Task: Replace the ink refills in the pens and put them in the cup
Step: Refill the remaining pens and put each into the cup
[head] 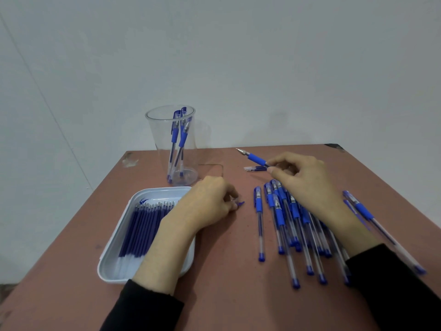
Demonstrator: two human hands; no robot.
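My right hand [307, 185] grips an uncapped blue pen [254, 158] above the table, its metal tip pointing up and left. My left hand [210, 204] rests on the table beside the tray and pinches a small blue pen cap [239, 203] at its fingertips. A white tray [112, 263] at the left holds several blue ink refills [145, 223] laid side by side. A clear plastic cup [172, 144] stands at the back with two capped blue pens inside. A pile of several capped blue pens [286, 225] lies under my right forearm.
A couple of loose refills [255, 168] lie on the brown table [226, 295] behind my right hand. One more blue pen [372, 218] lies at the far right near the table edge. A white wall rises just behind the table.
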